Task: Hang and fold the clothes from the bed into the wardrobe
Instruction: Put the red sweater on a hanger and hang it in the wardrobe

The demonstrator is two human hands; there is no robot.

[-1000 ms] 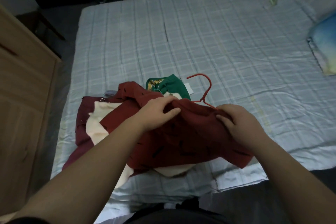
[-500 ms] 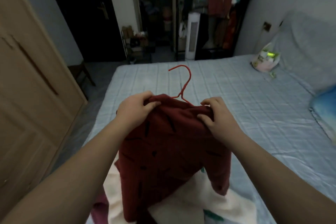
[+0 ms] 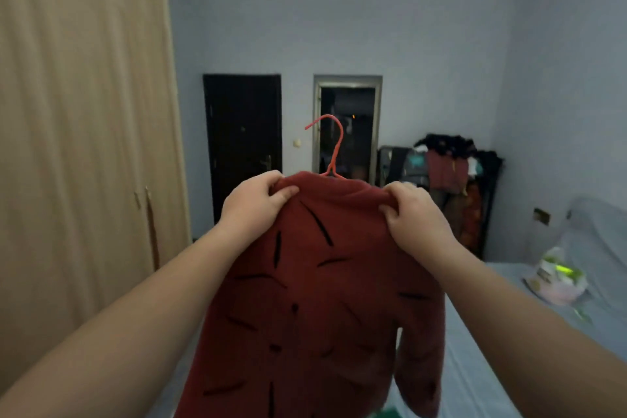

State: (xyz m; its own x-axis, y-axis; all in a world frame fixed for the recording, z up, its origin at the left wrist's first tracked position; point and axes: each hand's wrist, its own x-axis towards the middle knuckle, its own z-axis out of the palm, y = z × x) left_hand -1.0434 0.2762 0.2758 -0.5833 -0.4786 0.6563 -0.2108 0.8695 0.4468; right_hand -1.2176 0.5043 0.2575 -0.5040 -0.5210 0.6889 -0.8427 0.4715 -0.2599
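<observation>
Holding red top [image 3: 315,299] aloft on its hanger [image 3: 334,146], above the bed [image 3: 475,366] edge | left hand [image 3: 252,205] and right hand [image 3: 412,214] each pinch a shoulder | wardrobe [image 3: 84,146] doors closed, left | risk: freeing a hand for the doors lets the top slide off the hanger

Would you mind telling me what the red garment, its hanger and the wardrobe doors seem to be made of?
Red garment: probably fleece or soft knit, matte, fuzzy, draping limply. Hanger: thin smooth red rod, coated wire or plastic. Wardrobe doors: pale wood-look with vertical grain, perhaps laminate.
</observation>
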